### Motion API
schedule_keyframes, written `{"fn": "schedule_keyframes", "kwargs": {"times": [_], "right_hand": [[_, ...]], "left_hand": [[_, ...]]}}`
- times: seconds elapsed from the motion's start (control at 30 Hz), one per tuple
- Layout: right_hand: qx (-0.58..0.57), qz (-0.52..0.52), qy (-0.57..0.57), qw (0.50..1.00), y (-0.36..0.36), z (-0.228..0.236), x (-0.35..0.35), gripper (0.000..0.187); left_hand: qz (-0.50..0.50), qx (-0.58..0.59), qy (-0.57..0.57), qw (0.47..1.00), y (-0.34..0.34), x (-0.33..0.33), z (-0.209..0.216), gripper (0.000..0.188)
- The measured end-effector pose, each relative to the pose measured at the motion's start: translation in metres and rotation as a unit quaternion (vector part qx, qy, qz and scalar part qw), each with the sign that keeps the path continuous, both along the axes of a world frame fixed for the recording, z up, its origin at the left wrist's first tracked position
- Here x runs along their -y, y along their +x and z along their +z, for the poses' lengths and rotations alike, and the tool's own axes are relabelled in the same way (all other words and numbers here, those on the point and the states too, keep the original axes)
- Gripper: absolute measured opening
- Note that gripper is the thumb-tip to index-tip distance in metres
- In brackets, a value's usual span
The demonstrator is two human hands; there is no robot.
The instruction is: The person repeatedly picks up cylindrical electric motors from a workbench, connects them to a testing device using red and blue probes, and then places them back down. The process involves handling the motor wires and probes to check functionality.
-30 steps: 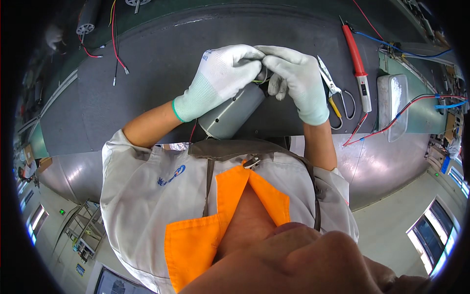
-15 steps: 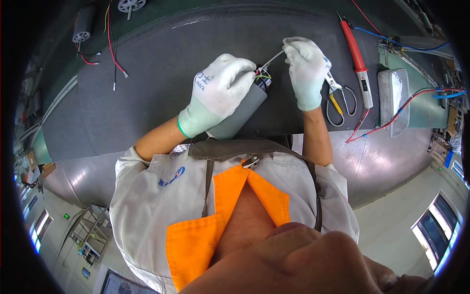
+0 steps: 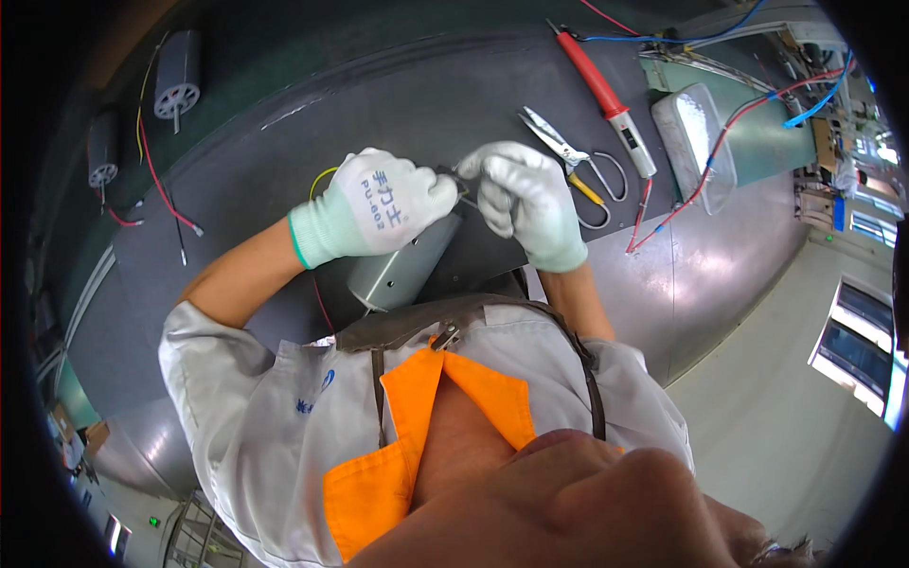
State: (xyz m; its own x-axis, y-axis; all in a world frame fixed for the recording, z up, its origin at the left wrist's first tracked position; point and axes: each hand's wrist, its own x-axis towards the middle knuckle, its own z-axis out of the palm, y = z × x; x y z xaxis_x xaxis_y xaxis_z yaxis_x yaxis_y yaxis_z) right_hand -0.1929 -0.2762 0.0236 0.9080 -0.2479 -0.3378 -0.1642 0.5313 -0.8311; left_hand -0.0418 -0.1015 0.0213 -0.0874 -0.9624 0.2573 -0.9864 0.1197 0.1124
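My left hand, in a white glove with a green cuff, is closed at the far end of a grey cylindrical motor. What its fingers grip there is hidden. My right hand, gloved alike, is curled with its fingertips close to the left ones; something small between them cannot be made out. The motor lies tilted on the dark mat, its near end toward my apron. A yellow wire arches out behind my left wrist, and a red wire runs down beside the motor.
To the right lie scissors, a yellow-handled tool and a red-and-white probe with its cable. Beyond them stands a clear tray. Two more motors, one grey and one darker, rest at the far left with loose wires.
My right hand has come in from the right to meet the left, and the pale thin strip stretched between them no longer shows. The motor has turned, and the view has shifted.
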Motion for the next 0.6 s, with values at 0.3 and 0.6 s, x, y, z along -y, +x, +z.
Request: {"fn": "schedule_keyframes", "kwargs": {"times": [0.3,0.6], "right_hand": [[0.123,0.027,-0.022,0.992,0.076,-0.004,0.003,0.024],[-0.143,-0.08,-0.765,0.623,-0.085,-0.052,0.086,0.044]], "left_hand": [[-0.052,0.064,0.035,0.996,0.0,-0.003,0.009,0.034],[-0.025,-0.009,-0.066,0.997,0.018,0.008,0.026,0.021]]}}
